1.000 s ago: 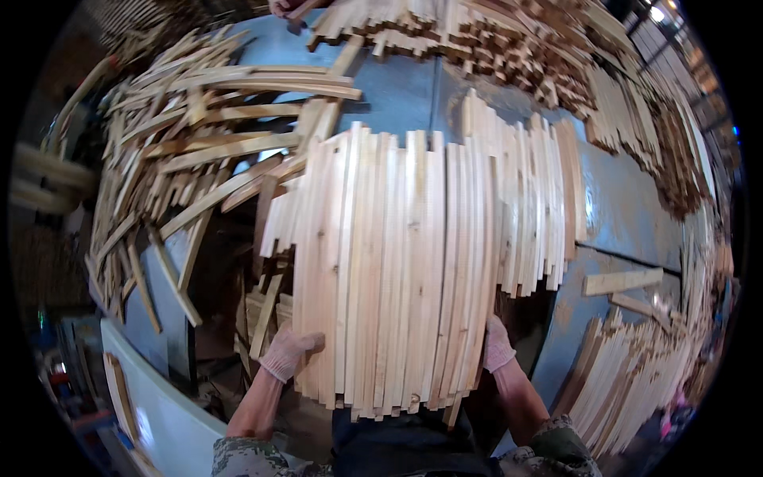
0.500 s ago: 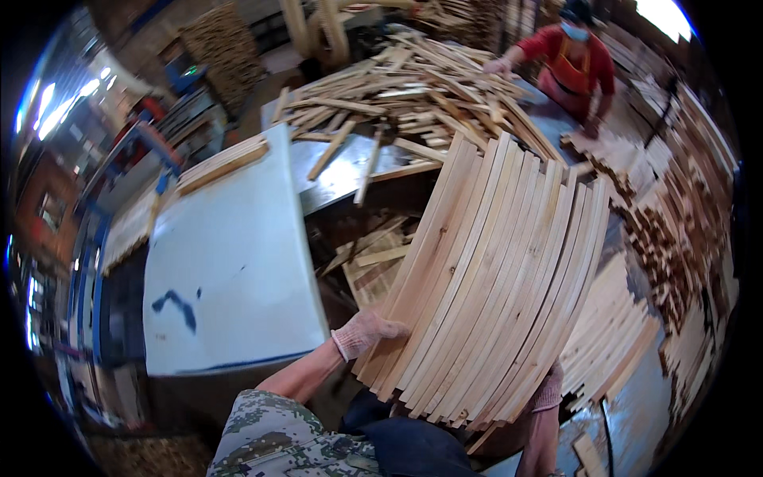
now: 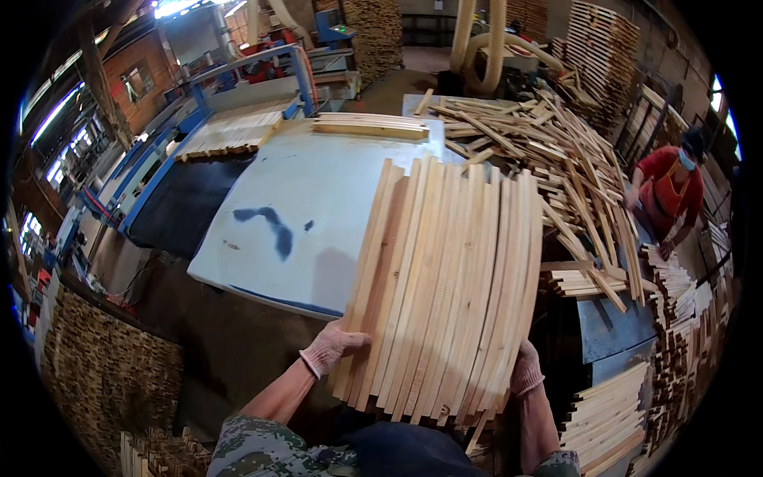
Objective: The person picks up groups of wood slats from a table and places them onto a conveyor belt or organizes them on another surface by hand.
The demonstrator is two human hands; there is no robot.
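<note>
Between my two gloved hands I carry a wide row of wooden strips (image 3: 437, 286), side by side and pressed together. My left hand (image 3: 335, 347) grips the row's left edge near its close end, thumb on top. At the right edge my right hand (image 3: 526, 369) holds the other side; its fingers are mostly hidden beneath the wood. The strips are pale, with a few browner ones at the left, and their near ends are uneven. Beyond and to the left lies a white-topped table (image 3: 294, 199) with dark blue stains, partly behind the row's far left corner.
A few strips (image 3: 370, 125) lie along the table's far edge. Left of it, a blue-framed machine (image 3: 230, 103) bears more strips. Loose strips (image 3: 524, 135) are heaped at the back right, where a person in red (image 3: 671, 191) stands. Stacked wood (image 3: 107, 358) stands low left.
My view and body have swung left. The held row now points more toward the white table and overlaps its right side; both hands keep their grip.
</note>
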